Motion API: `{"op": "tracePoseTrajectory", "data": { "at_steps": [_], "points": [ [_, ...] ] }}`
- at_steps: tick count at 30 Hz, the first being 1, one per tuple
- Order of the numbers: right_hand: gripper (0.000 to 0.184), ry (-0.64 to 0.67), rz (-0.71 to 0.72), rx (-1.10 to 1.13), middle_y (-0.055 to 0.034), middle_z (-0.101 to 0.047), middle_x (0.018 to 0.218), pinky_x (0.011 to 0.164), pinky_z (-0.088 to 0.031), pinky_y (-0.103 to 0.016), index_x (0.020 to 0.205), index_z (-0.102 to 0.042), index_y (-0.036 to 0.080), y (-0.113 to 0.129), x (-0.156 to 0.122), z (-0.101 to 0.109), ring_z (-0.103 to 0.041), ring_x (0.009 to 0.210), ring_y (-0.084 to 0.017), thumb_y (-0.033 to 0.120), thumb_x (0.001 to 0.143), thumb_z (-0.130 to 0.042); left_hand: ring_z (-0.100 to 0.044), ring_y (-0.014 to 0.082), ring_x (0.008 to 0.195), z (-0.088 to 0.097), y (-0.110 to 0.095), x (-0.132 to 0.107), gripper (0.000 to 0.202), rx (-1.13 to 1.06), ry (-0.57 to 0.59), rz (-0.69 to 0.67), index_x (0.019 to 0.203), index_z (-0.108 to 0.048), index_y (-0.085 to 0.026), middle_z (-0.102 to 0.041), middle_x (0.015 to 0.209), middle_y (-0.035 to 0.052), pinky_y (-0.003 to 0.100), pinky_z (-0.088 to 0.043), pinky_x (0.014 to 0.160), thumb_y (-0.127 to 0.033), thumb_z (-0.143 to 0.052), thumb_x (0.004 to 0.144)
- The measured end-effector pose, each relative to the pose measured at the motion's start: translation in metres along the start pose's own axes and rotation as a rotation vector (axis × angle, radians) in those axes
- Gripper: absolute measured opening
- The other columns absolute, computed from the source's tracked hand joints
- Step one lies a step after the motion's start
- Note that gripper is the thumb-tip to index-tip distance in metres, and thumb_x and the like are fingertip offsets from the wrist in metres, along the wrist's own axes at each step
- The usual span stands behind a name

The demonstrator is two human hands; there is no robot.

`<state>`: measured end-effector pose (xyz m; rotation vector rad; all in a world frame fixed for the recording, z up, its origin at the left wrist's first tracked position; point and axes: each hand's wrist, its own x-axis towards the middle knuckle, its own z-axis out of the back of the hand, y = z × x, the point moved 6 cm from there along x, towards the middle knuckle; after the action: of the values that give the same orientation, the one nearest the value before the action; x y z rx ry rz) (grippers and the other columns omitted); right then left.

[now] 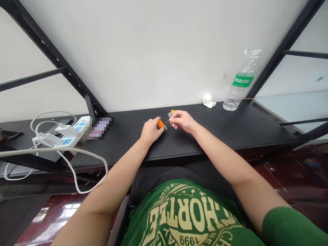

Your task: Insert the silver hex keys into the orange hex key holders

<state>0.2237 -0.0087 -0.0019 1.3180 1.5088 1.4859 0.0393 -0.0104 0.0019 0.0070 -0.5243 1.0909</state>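
My left hand (151,131) is closed around a small orange object (160,123), perhaps a tool handle; its exact kind does not show. A thin dark rod (166,122) runs from the orange object to my right hand (182,120). The fingertips of that hand pinch the rod's other end. A short whitish tip (165,127) shows by my left fingers. Just beyond my right hand, a yellow holder (173,111) with a row of thin metal pieces (170,114) lies on the black desk (128,136), partly hidden by my fingers.
Against the white wall, a crumpled tissue (208,101) and a water bottle (242,82) stand at the right. At the left are a blurred-out phone-like object (99,128), a power strip (77,131) and looping white cables (89,153). Black metal frames (58,58) border both sides.
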Motion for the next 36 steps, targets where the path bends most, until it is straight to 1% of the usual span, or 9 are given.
{"op": "tracePoseTrajectory", "data": {
  "at_steps": [7,11,16,20,24,27,29,33,36],
  "points": [
    [0.035,0.01,-0.021,0.053,-0.0024,-0.072,0.074,0.051,-0.054,-0.022,0.08,-0.063,0.018,-0.001,-0.001,-0.001,-0.065,0.06,-0.012,0.037,0.072,-0.092,-0.068,0.0281,0.098,-0.002,0.002,0.0,0.044,-0.044,-0.013,-0.001,0.128,-0.065,-0.023,-0.074,0.099,0.007,0.039,-0.053,0.09,-0.033,-0.066,0.086],
    [0.036,0.002,-0.08,0.047,-0.0034,-0.072,0.075,0.053,-0.057,-0.024,0.081,-0.064,0.018,-0.002,-0.002,-0.002,-0.067,0.061,-0.014,0.037,0.072,-0.093,-0.067,0.0285,0.096,-0.003,0.004,0.0,0.043,-0.041,-0.021,-0.01,0.128,-0.066,-0.024,-0.073,0.097,0.0068,0.039,-0.054,0.089,-0.032,-0.067,0.085],
    [0.036,-0.035,-0.144,0.05,-0.0058,-0.074,0.075,0.053,-0.06,-0.024,0.085,-0.062,0.018,-0.004,-0.002,0.001,-0.07,0.061,-0.015,0.037,0.077,-0.091,-0.067,0.0294,0.1,-0.002,0.003,0.0,0.044,-0.03,-0.029,-0.025,0.128,-0.066,-0.022,-0.074,0.101,0.0081,0.041,-0.053,0.091,-0.031,-0.066,0.085],
    [0.034,-0.051,-0.183,0.044,-0.0059,-0.075,0.075,0.053,-0.06,-0.024,0.086,-0.06,0.019,-0.01,0.0,0.005,-0.07,0.06,-0.015,0.037,0.081,-0.088,-0.068,0.0274,0.096,0.001,0.003,-0.001,0.044,-0.065,-0.055,0.013,0.128,-0.066,-0.022,-0.072,0.099,0.0079,0.038,-0.054,0.089,-0.033,-0.068,0.085],
    [0.031,-0.011,-0.149,-0.038,-0.0045,-0.074,0.074,0.049,-0.058,-0.024,0.087,-0.059,0.019,-0.014,0.001,-0.002,-0.067,0.055,-0.014,0.038,0.086,-0.083,-0.068,0.0266,0.096,0.0,0.002,-0.001,0.045,-0.064,-0.06,0.01,0.129,-0.066,-0.023,-0.072,0.101,0.0077,0.038,-0.054,0.091,-0.034,-0.068,0.085],
    [0.028,-0.002,-0.081,-0.163,-0.0007,-0.069,0.068,0.043,-0.051,-0.021,0.085,-0.057,0.02,-0.014,0.002,-0.01,-0.063,0.049,-0.012,0.038,0.089,-0.079,-0.068,0.0263,0.096,0.0,0.0,-0.001,0.044,-0.058,-0.056,-0.026,0.129,-0.065,-0.021,-0.073,0.101,0.008,0.038,-0.053,0.09,-0.032,-0.068,0.085],
    [0.024,0.01,-0.065,-0.249,0.002,-0.066,0.064,0.041,-0.046,-0.02,0.085,-0.056,0.021,-0.016,0.003,-0.015,-0.058,0.046,-0.011,0.035,0.092,-0.074,-0.067,0.0266,0.096,-0.001,-0.004,-0.002,0.042,-0.049,-0.052,-0.059,0.127,-0.065,-0.021,-0.073,0.099,0.0078,0.038,-0.052,0.09,-0.032,-0.067,0.086],
    [0.014,0.04,-0.054,-0.341,0.0053,-0.062,0.063,0.043,-0.041,-0.021,0.088,-0.054,0.022,-0.021,0.004,-0.023,-0.052,0.044,-0.009,0.028,0.096,-0.065,-0.066,0.0286,0.096,0.001,-0.012,-0.003,0.034,0.006,-0.069,-0.139,0.121,-0.065,-0.022,-0.075,0.098,0.0068,0.041,-0.048,0.088,-0.032,-0.066,0.088],
    [0.013,0.037,-0.019,-0.43,0.0062,-0.06,0.062,0.049,-0.04,-0.023,0.087,-0.054,0.022,-0.02,0.002,-0.026,-0.05,0.047,-0.01,0.028,0.096,-0.061,-0.065,0.0279,0.093,0.001,-0.017,-0.003,0.03,0.019,-0.067,-0.189,0.117,-0.064,-0.022,-0.075,0.095,0.0054,0.04,-0.046,0.085,-0.03,-0.064,0.088]
  ]
}}
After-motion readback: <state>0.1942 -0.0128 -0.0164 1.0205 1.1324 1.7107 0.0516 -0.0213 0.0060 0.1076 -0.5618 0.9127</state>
